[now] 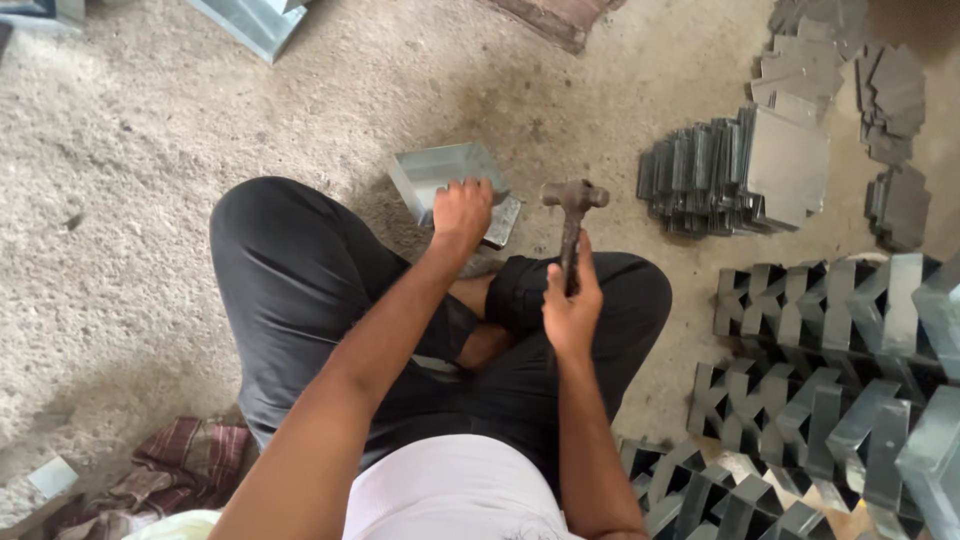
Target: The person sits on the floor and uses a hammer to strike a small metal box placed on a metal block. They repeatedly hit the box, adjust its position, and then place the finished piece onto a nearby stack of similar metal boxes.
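I sit cross-legged on a rough concrete floor. My left hand point(461, 211) presses down on a small open box of folded sheet metal point(440, 170) that rests on the floor in front of my knees. My right hand point(571, 306) grips the handle of a dark metal hammer point(573, 199), held upright with its head raised just right of the box. The box's near corner is hidden under my left hand.
A row of folded sheet-metal pieces point(740, 175) stands at the right, with flat cut blanks point(840, 70) behind. Stacked notched metal parts point(830, 370) fill the lower right. A checked cloth point(185, 460) lies at lower left. Another metal box point(255, 20) sits at top.
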